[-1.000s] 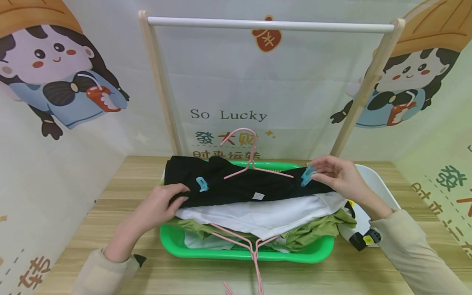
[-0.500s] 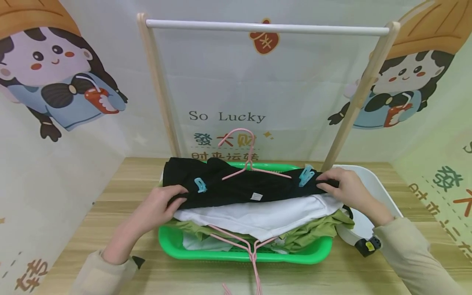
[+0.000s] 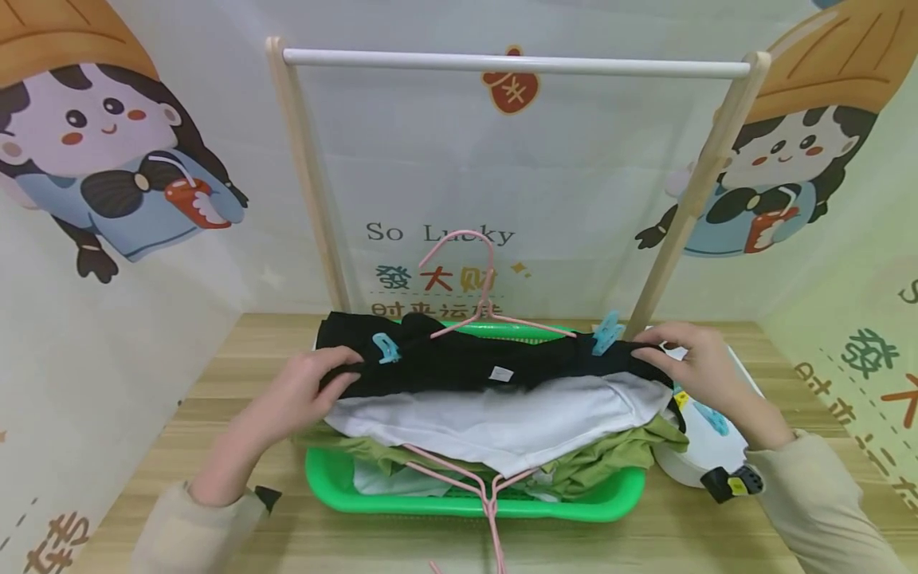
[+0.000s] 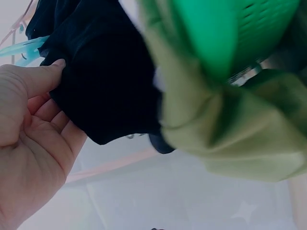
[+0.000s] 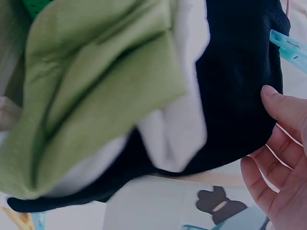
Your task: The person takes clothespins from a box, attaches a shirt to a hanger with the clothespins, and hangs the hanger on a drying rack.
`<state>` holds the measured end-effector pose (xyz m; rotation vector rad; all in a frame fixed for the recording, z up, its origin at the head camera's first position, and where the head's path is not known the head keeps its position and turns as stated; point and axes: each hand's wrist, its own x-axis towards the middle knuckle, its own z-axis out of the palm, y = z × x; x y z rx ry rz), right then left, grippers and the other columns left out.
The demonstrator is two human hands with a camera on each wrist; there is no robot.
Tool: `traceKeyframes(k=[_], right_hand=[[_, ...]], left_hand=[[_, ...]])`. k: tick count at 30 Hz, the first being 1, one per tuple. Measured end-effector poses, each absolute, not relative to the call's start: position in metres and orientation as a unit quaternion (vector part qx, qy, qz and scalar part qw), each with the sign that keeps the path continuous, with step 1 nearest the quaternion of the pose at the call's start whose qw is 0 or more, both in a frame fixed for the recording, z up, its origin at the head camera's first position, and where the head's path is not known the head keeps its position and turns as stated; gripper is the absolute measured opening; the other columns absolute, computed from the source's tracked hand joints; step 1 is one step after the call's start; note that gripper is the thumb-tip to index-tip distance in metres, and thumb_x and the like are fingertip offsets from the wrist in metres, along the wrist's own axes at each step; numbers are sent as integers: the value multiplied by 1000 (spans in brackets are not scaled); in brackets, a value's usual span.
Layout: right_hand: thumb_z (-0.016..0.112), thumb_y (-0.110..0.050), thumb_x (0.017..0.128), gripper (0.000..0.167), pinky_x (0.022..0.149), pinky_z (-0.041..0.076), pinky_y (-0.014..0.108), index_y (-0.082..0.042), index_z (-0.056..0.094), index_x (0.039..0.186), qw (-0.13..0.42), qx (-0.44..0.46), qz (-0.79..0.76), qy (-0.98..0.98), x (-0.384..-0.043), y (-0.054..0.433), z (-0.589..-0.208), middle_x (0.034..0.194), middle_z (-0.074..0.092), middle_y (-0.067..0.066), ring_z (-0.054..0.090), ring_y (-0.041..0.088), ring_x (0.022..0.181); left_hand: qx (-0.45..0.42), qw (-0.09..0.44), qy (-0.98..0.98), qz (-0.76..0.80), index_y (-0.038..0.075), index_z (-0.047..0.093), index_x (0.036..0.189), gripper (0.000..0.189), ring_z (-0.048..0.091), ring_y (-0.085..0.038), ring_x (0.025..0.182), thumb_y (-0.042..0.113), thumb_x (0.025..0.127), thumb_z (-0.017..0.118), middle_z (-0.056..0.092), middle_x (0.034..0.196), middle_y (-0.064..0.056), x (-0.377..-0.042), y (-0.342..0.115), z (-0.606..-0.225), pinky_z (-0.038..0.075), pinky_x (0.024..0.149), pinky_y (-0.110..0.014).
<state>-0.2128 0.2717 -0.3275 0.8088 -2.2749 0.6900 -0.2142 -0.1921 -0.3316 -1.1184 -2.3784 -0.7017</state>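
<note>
A black garment [image 3: 445,363] with a small white label lies across the top of a clothes pile. My left hand [image 3: 304,391] pinches its left edge between thumb and fingers. At the opposite end, my right hand [image 3: 703,371] pinches the right edge, just outside a blue clip [image 3: 608,333]. Another blue clip [image 3: 387,348] grips the cloth near my left hand. Between the clips stands a pink hanger [image 3: 484,299], hook upward; cloth partly hides its lower part. In the right wrist view, thumb [image 5: 276,98] and fingers hold the black cloth beside the clip.
A green basket [image 3: 466,507] bears the pile, with a white garment [image 3: 495,414] and an olive-green one [image 3: 617,446] beneath. Pink hangers [image 3: 493,526] lie at its front. Behind stands a rack with a white bar [image 3: 516,63]. A white container [image 3: 692,458] holds blue clips.
My right hand has let go of the right blue clip and taken the black garment's right edge. The garment's upper edge and hanger have tilted up slightly. The left hand keeps its grip.
</note>
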Motion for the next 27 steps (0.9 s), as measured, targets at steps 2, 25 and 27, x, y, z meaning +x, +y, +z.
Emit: traceKeyframes(k=[2,25,27], right_hand=[[75,15,63,28,65,46,13,-6,71,82,312,313,276,-853,-210,272,-322,78,68,4,59,2,71],[74,9,73,9,66,40,5,5,71,81,409,248,317,-819,-202,297,-302,78,68,-5,53,-14,74],[75,14,69,15,64,40,4,4,71,80,419,236,307,-821,-200,297,-300,79,65,-13,51,-15,72]], left_hand=[[-402,207,-856,-252,-3,65,91,17,61,-15,69,-12,77,67,68,86,-10,-216,-191,-326,52,60,-31],[-390,280,-838,-258,-4,66,95,15,64,-25,74,-10,81,64,68,89,-16,-240,-157,-286,51,64,-39],[-387,287,-839,-252,-4,66,96,15,64,-25,75,-8,82,64,68,91,-15,-242,-154,-284,51,64,-39]])
